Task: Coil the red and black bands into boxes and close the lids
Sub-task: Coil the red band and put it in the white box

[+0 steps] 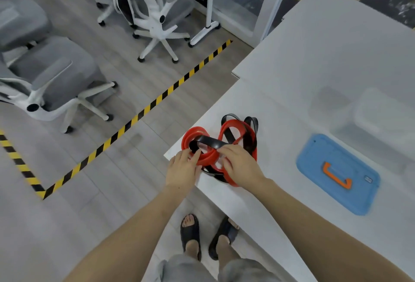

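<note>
The flat red rubber bands (206, 160) and flat black rubber bands (210, 143) lie threaded through one another at the near left corner of the white surface (303, 61), with several loops standing on edge. Your left grip (183, 167) is spread, its fingers straight and laid on the outer red loop. Your right grip (241, 165) arches over the spot where red crosses black. Its thumb is tucked underneath, so I cannot tell whether it pinches a band or only presses on it.

From the look of the tangle, you should separate the colours before you coil. Pin one colour flat with the spread grip and draw the other out along its own loop rather than pulling across it. These bands look springy, so a freed loop will likely flick open near the edge.

Some things are hard to read:
- The undersides of the loops beneath your right grip are hidden, so the number of bands is unclear.
- The pale see-through containers (377, 113) further back are blurred, and I cannot tell whether they are open.
- The blue plastic piece with an orange handle (314, 162) could be a lid or a closed box.
</note>
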Demonstrator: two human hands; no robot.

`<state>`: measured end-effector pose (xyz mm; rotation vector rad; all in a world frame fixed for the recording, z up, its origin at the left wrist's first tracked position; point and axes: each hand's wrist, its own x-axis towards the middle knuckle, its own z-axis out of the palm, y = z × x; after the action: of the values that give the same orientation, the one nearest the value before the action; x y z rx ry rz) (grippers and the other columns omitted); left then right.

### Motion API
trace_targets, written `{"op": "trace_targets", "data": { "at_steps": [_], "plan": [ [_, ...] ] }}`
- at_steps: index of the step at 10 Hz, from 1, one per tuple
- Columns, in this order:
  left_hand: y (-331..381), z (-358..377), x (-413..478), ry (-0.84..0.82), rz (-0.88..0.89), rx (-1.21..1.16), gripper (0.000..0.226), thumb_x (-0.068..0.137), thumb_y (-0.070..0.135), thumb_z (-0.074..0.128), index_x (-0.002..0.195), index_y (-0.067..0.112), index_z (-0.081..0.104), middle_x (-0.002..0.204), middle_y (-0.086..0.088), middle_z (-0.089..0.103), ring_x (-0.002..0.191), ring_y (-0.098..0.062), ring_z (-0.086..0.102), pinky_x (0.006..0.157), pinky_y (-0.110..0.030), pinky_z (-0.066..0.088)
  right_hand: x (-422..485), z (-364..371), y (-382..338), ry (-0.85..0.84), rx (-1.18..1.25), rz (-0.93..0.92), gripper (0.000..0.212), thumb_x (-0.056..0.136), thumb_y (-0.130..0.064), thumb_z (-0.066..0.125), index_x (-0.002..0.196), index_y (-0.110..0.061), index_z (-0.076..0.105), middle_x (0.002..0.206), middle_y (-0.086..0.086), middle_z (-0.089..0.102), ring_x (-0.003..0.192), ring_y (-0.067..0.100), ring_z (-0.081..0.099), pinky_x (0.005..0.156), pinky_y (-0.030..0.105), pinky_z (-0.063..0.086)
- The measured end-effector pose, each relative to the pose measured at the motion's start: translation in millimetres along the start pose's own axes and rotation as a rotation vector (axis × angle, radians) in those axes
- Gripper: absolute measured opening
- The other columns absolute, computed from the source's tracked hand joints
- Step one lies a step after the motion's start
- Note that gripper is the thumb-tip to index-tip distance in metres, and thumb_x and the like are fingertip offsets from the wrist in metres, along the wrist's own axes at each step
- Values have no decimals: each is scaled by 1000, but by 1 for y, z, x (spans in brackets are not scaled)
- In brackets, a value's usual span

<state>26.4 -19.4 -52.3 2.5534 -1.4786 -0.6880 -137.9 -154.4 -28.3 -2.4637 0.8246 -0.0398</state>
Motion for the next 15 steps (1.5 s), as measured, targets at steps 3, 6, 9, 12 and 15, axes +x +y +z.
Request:
{"op": "trace_targets", "data": {
  "at_steps": [3, 6, 9, 12, 15],
  "plan": [
    [16, -6, 2, 50, -195, -480, 36, 104, 28, 54, 138, 17, 54, 110, 13, 62, 90, -1, 64, 72, -14, 48, 10, 0, 3, -76, 52, 89, 38, 103, -22, 57, 141, -23, 59, 144, -2, 63, 133, 19, 58, 114, 41, 49],
    [30, -53, -7, 190, 103, -510, 22, 110, 18, 49, 117, 22, 70, 143, 9, 41, 103, -5, 54, 93, -15, 50, -2, -37, -11, -5, -125, -10, 63, 95, -36, 69, 153, -24, 50, 161, -4, 48, 143, 29, 47, 109, 48, 45],
    [56, -102, 10, 158, 179, -719, 23, 107, 16, 50, 104, 32, 66, 120, 4, 58, 112, -16, 60, 100, -34, 52, -14, -101, -23, 100, 70, 38, 42, 95, -45, 59, 132, -25, 60, 137, -3, 66, 138, 22, 54, 111, 44, 45],
    [82, -130, 16, 13, 253, -944, 33, 111, 27, 48, 142, 31, 59, 132, 12, 69, 120, 1, 64, 103, -23, 50, -14, -164, -32, 243, 247, -4, 37, 91, -45, 71, 123, -33, 58, 116, -14, 60, 106, 9, 63, 98, 38, 56],
    [105, -142, 27, 7, 289, -907, 53, 97, 43, 64, 149, 36, 54, 140, 19, 66, 134, -4, 58, 120, -42, 44, -18, -204, -36, 392, 407, 32, 28, 91, -36, 77, 117, -33, 66, 111, -17, 64, 106, -3, 60, 81, 12, 52]
  ]
}}
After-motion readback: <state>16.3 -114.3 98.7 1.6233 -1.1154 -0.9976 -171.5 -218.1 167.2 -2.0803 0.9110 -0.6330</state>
